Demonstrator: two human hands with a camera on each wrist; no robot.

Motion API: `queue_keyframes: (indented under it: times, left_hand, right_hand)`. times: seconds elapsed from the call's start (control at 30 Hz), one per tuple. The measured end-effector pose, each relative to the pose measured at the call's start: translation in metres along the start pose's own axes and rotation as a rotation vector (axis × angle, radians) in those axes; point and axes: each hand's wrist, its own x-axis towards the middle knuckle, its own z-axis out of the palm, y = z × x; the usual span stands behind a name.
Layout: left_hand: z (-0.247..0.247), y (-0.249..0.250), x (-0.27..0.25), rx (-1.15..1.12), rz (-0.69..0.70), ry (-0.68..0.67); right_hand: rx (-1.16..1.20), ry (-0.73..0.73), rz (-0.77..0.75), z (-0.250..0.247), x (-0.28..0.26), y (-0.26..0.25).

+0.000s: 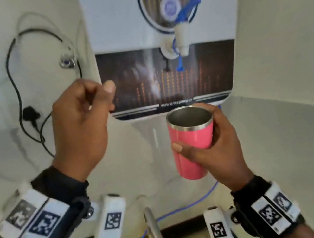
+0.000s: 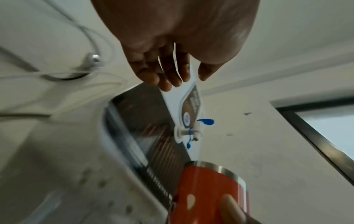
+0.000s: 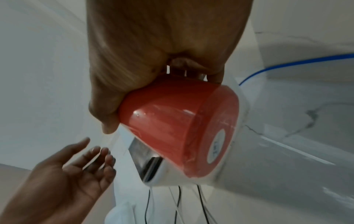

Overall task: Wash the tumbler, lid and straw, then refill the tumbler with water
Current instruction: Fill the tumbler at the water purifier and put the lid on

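Now right hand fingers wrap the pink steel-rimmed tumbler; centre it under the white dispenser tap above, left hand loose, empty.

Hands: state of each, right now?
Left hand: open, fingers loosely curled, holding nothing.
Right hand: gripping the pink steel-rimmed tumbler, upright, no lid.

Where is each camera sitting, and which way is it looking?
Head: sits on the person's head, looks forward and down at the water purifier; shows both hands and wristbands.
Left wrist: sits on the left wrist, looks along the empty left hand towards the purifier's tap.
Right wrist: sits on the right wrist, looks along the right hand gripping the pink tumbler; the left hand shows too.
All three views share the tumbler and the purifier.
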Motion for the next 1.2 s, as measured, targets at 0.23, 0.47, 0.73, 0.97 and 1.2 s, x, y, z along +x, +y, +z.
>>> queue_keyframes:
  times: [0.23,0.47,0.73,0.97,1.2]
  left_hand:
    - [0.054,0.054,0.078,0.063,0.194,-0.213]
    - [0.094,0.056,0.109,0.168,0.219,-0.325]
    - [0.107,0.052,0.121,0.380,0.473,-0.245]
    - [0.118,0.047,0.118,0.449,0.524,-0.156]
    - [0.121,0.052,0.116,0.393,0.514,-0.121]
  right_hand:
    - [-0.006,-0.004,-0.079,-0.005,0.054,-0.034]
    - [-0.063,-0.001,-0.086,-0.002,0.079,-0.036]
    - [-0.071,0.008,-0.101,-0.002,0.085,-0.033]
    - [-0.065,0.031,-0.127,0.001,0.082,-0.027]
    - [-0.064,0.040,-0.148,0.003,0.082,-0.026]
